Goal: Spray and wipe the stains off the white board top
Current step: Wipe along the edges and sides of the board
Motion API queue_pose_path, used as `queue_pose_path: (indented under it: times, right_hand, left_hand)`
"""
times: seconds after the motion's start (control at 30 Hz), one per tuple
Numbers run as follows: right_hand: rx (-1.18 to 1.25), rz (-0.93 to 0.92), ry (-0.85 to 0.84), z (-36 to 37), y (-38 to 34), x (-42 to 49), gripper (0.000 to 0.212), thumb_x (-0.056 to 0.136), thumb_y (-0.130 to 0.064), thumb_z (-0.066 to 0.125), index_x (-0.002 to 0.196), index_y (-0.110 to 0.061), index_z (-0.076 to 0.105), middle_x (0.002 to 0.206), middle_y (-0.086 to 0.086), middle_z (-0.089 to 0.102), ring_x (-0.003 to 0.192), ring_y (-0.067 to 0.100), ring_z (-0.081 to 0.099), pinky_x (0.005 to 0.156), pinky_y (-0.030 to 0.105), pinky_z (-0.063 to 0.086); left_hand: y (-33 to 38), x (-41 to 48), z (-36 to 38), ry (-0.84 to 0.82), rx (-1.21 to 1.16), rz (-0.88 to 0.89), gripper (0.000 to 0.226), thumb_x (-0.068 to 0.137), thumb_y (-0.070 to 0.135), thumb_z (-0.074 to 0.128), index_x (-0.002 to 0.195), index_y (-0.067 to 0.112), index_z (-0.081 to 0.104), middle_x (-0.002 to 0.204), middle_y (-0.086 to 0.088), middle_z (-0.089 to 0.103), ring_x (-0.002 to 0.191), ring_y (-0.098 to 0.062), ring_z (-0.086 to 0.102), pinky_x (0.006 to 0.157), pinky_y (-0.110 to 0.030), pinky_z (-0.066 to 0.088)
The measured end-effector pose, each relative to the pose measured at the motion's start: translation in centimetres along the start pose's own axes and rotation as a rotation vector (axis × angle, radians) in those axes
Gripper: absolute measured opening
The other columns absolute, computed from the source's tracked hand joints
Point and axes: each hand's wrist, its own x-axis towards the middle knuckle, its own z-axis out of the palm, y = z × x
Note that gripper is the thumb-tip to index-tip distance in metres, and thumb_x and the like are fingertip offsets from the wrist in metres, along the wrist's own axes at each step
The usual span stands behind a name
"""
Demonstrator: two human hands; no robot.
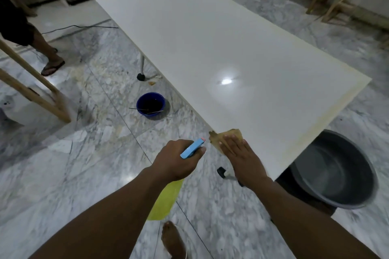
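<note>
**A:** What is on the far left?

**B:** A slanted wooden frame [31, 84] stands on a grey-veined marble floor [73, 164]. Behind it is another person's leg [45, 48], the foot in a sandal.

**A:** And moving toward the middle?

**B:** A blue bowl [150, 105] sits on the floor just beside the long left edge of the bench. It holds dark liquid, with thin sticks lying across it.

**A:** Where are the hands?

**B:** Both reach forward from the bottom. The left hand [176, 160] grips a spray bottle [192, 149], fingers curled round its neck. The blue spray head points at the near corner of the bench, and the yellow-green body hangs below the fist, over the floor.

**A:** The right one?

**B:** The right hand [240, 153] lies flat, fingers straight, pressing a brownish cloth [226, 135] onto that near corner.

**A:** Where is the surface being cleaned?

**B:** The white board top [210, 48] runs from that corner away to the upper left and fills the middle of the view. It is glossy, with a bright light reflected in it. A pale yellow stain [328, 115] runs along its near right edge.

**A:** And furthest right?

**B:** A large grey basin [336, 172] sits on the floor, partly under that stained edge.
</note>
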Motion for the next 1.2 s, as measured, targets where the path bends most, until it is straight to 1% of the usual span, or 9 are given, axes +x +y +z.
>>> queue_pose_path:
  times: [0.1, 0.2, 0.43, 0.7, 0.83, 0.93, 1.0, 1.1, 1.2]
  right_hand:
    - [0.018, -0.010, -0.018, 0.0, 0.8, -3.3, 0.083, 0.075, -0.019, 0.062, 0.153, -0.013, 0.034, 0.162, 0.011, 0.027, 0.149, 0.033, 0.024, 0.120, 0.048, 0.023]
    - [0.124, -0.006, -0.005, 0.1, 1.7, -7.2, 0.067, 0.086, -0.024, 0.028, 0.151, -0.013, 0.038, 0.160, 0.011, 0.032, 0.148, 0.033, 0.027, 0.118, 0.047, 0.024]
    - [0.192, -0.029, -0.012, 0.0, 3.3, -12.7, 0.079, 0.081, -0.025, 0.002, 0.154, -0.013, 0.031, 0.163, 0.008, 0.020, 0.151, 0.031, 0.014, 0.119, 0.048, 0.018]
    - [0.137, -0.030, -0.076, 0.6, 3.3, -13.4, 0.082, 0.073, -0.009, 0.076, 0.148, -0.013, 0.044, 0.158, 0.012, 0.034, 0.146, 0.036, 0.030, 0.114, 0.050, 0.027]
    - [0.261, 0.034, -0.089, 0.5, 3.2, -15.1, 0.073, 0.078, 0.002, 0.066, 0.147, -0.015, 0.045, 0.161, 0.007, 0.030, 0.149, 0.030, 0.025, 0.113, 0.051, 0.038]
    - [0.712, 0.221, -0.138, -2.4, 2.8, -16.6, 0.050, 0.098, -0.002, 0.047, 0.147, -0.014, 0.043, 0.155, 0.006, 0.038, 0.146, 0.026, 0.033, 0.111, 0.034, 0.038]
    - [1.149, 0.531, -0.135, -6.0, 2.7, -17.0, 0.035, 0.103, -0.016, 0.047, 0.138, -0.016, 0.051, 0.129, 0.003, 0.060, 0.119, 0.024, 0.059, 0.083, 0.022, 0.049]
    - [1.977, 0.968, -0.009, -10.3, 3.0, -16.9, 0.030, 0.106, -0.023, 0.042, 0.124, -0.010, 0.061, 0.098, 0.013, 0.074, 0.074, 0.028, 0.071, 0.057, 0.033, 0.055]
    - [2.534, 0.639, 0.285, -12.8, 3.0, -15.6, 0.057, 0.107, -0.033, 0.021, 0.131, 0.001, 0.059, 0.135, 0.021, 0.060, 0.118, 0.033, 0.064, 0.096, 0.046, 0.053]
  left_hand:
    - [2.3, -2.2, 3.5, 0.009, 0.020, 0.002, 0.048, 0.103, 0.047, 0.061, 0.083, 0.004, 0.065, 0.071, -0.023, 0.067, 0.065, -0.042, 0.070, 0.068, -0.061, 0.060]
    - [4.5, -4.7, 7.0, 0.004, 0.019, 0.002, 0.045, 0.102, 0.046, 0.061, 0.083, 0.005, 0.066, 0.069, -0.020, 0.067, 0.064, -0.040, 0.070, 0.067, -0.060, 0.060]
    - [8.6, -8.8, 11.8, 0.026, 0.022, 0.036, 0.042, 0.104, 0.042, 0.062, 0.067, 0.024, 0.056, 0.065, -0.012, 0.066, 0.063, -0.036, 0.071, 0.066, -0.060, 0.058]
    - [7.9, -10.1, 10.6, 0.098, 0.015, -0.005, 0.047, 0.103, 0.047, 0.061, 0.079, 0.006, 0.062, 0.068, -0.022, 0.067, 0.062, -0.041, 0.070, 0.066, -0.060, 0.059]
    - [7.1, -9.9, 10.0, 0.091, 0.030, -0.044, 0.047, 0.102, 0.048, 0.061, 0.080, 0.007, 0.062, 0.069, -0.019, 0.067, 0.063, -0.038, 0.071, 0.068, -0.059, 0.060]
    - [7.3, -8.8, 9.2, 0.078, 0.021, -0.040, 0.049, 0.102, 0.049, 0.061, 0.081, 0.005, 0.064, 0.069, -0.021, 0.067, 0.064, -0.040, 0.071, 0.067, -0.059, 0.060]
    - [7.9, -7.8, 8.5, 0.057, 0.014, -0.021, 0.049, 0.102, 0.050, 0.061, 0.079, 0.007, 0.064, 0.069, -0.020, 0.067, 0.064, -0.039, 0.071, 0.067, -0.059, 0.061]
    - [9.5, -5.6, 6.4, 0.013, 0.028, 0.050, 0.046, 0.102, 0.052, 0.059, 0.084, 0.011, 0.068, 0.070, -0.015, 0.068, 0.064, -0.035, 0.072, 0.069, -0.057, 0.061]
    - [11.5, -2.8, 3.4, -0.034, 0.063, 0.149, 0.051, 0.100, 0.057, 0.055, 0.096, 0.010, 0.073, 0.073, -0.013, 0.069, 0.065, -0.033, 0.072, 0.070, -0.056, 0.061]
